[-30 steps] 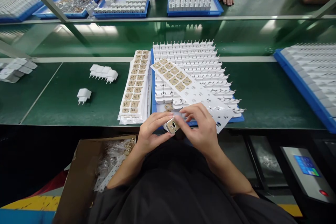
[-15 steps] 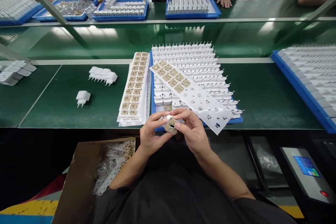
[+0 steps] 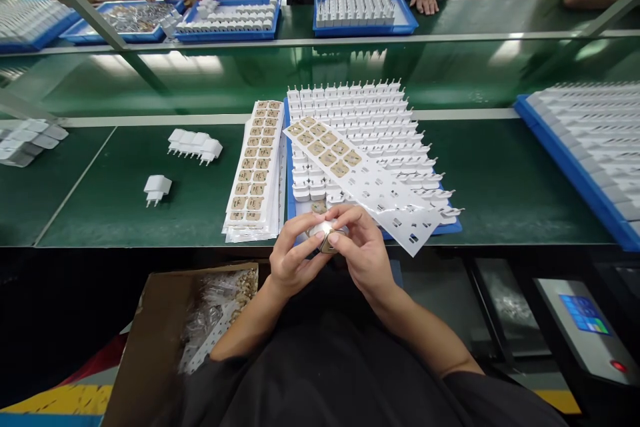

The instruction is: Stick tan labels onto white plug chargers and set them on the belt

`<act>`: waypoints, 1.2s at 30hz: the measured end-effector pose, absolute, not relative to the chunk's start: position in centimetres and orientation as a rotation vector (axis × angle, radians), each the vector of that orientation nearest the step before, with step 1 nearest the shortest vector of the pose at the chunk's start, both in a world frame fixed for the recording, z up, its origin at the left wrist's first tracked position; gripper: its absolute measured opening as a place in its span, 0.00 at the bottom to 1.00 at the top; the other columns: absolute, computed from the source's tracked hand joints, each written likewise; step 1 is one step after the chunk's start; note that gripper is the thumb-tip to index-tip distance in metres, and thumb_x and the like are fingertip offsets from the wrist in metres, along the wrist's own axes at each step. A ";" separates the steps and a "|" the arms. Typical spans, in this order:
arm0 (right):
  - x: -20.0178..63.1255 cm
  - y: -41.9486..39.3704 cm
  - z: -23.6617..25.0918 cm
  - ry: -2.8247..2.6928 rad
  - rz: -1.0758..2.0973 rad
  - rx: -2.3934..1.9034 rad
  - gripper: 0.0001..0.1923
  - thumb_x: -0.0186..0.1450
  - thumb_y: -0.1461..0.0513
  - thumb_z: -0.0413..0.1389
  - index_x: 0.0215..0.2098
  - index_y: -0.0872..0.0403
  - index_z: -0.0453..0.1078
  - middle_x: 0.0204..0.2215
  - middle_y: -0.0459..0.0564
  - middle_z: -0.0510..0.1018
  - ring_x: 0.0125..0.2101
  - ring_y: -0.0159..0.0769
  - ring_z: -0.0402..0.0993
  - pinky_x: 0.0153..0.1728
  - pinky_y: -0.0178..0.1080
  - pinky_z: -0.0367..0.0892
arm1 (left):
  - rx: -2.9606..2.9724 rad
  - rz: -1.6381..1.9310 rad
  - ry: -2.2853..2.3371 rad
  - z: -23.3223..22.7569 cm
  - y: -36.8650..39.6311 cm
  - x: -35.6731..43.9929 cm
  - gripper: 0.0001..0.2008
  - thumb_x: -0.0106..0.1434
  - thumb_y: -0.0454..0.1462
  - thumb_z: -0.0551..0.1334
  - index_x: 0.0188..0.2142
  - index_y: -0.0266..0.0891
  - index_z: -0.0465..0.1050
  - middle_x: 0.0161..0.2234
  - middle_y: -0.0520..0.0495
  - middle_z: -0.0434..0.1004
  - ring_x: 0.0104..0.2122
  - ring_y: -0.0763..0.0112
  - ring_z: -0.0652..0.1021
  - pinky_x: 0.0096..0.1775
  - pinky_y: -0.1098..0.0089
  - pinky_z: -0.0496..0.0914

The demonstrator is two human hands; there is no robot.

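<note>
A small white charger plug with a tan sticker on one face sits between both my hands at the table's front edge. My left hand grips it from the left, and my right hand pinches it from the right. Just beyond them stands a blue tray packed with several white charger plugs. A partly emptied sticker sheet lies slantwise across those plugs. To the tray's left rests a stack of sticker sheets full of tan labels.
One loose plug and a short row of plugs lie on the green belt at left. Another blue tray is at right. An open cardboard box sits by my left knee. Other people work across the far shelf.
The plug has turned in my hands, so its tan stickered face now shows less. My hands stayed near the tray's front edge, drawn a little closer together.
</note>
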State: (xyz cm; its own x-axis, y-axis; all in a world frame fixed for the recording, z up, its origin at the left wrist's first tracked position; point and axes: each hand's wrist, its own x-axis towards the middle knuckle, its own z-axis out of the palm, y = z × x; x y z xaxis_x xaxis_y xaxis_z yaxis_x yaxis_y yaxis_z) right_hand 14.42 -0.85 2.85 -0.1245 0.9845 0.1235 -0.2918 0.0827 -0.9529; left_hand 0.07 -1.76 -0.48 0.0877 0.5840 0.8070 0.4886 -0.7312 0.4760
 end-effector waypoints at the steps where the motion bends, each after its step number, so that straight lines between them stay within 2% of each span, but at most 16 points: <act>1: 14.4 -0.9 2.9 -1.128 1.359 -0.847 0.07 0.62 0.58 0.63 0.34 0.48 0.69 0.39 0.48 0.76 0.43 0.39 0.75 0.42 0.41 0.73 | 2.261 1.738 1.121 -0.5 -1.8 0.0 0.25 0.62 0.33 0.71 0.56 0.49 0.66 0.53 0.45 0.76 0.52 0.63 0.80 0.50 0.55 0.80; 9: 14.8 -0.5 2.6 -1.121 1.397 -0.838 0.08 0.64 0.55 0.63 0.33 0.48 0.71 0.40 0.49 0.78 0.45 0.41 0.77 0.45 0.44 0.74 | 2.265 1.736 1.071 -0.4 -1.6 -0.4 0.27 0.61 0.33 0.72 0.57 0.48 0.67 0.52 0.43 0.77 0.52 0.61 0.81 0.48 0.56 0.81; 14: 16.4 0.0 3.4 -1.369 1.458 -0.804 0.10 0.65 0.54 0.64 0.41 0.49 0.75 0.46 0.52 0.80 0.50 0.43 0.77 0.50 0.46 0.74 | 2.095 1.713 1.043 -0.6 -1.8 -1.0 0.27 0.62 0.35 0.72 0.58 0.46 0.67 0.52 0.41 0.78 0.51 0.60 0.82 0.47 0.58 0.80; 19: 16.9 0.6 4.9 -1.643 1.144 -0.924 0.08 0.70 0.59 0.59 0.46 0.48 0.75 0.43 0.50 0.83 0.46 0.40 0.79 0.49 0.44 0.73 | 2.076 1.670 1.030 -0.5 -2.1 -1.5 0.27 0.60 0.35 0.73 0.57 0.44 0.69 0.52 0.40 0.78 0.52 0.60 0.81 0.49 0.59 0.79; 24: 16.5 1.4 5.4 -1.807 0.950 -0.872 0.03 0.70 0.61 0.59 0.40 0.48 0.75 0.44 0.51 0.82 0.47 0.41 0.79 0.51 0.46 0.73 | 2.097 1.631 1.070 -0.4 -2.4 -1.8 0.24 0.61 0.36 0.72 0.56 0.45 0.70 0.51 0.42 0.80 0.50 0.61 0.82 0.48 0.60 0.79; 27: 16.4 1.4 5.1 -1.897 0.752 -0.812 0.04 0.70 0.62 0.57 0.39 0.48 0.75 0.44 0.53 0.81 0.46 0.43 0.79 0.48 0.48 0.74 | 1.998 1.577 1.137 -0.8 -2.5 -2.0 0.24 0.62 0.37 0.71 0.56 0.44 0.71 0.51 0.40 0.80 0.51 0.58 0.82 0.50 0.58 0.79; 31: 16.5 0.7 4.6 -1.859 0.624 -0.700 0.04 0.70 0.62 0.56 0.40 0.46 0.73 0.38 0.51 0.81 0.39 0.43 0.79 0.41 0.47 0.75 | 1.770 1.562 1.224 -1.7 -2.6 -2.8 0.22 0.63 0.38 0.70 0.56 0.41 0.72 0.52 0.38 0.80 0.53 0.56 0.81 0.51 0.59 0.79; 36: 15.8 1.1 3.4 -1.917 0.659 -1.022 0.05 0.73 0.63 0.54 0.43 0.49 0.72 0.35 0.50 0.82 0.33 0.38 0.79 0.34 0.40 0.74 | 1.645 1.497 1.486 -2.3 -2.6 -5.3 0.21 0.62 0.39 0.70 0.54 0.39 0.74 0.49 0.40 0.82 0.48 0.60 0.83 0.50 0.63 0.80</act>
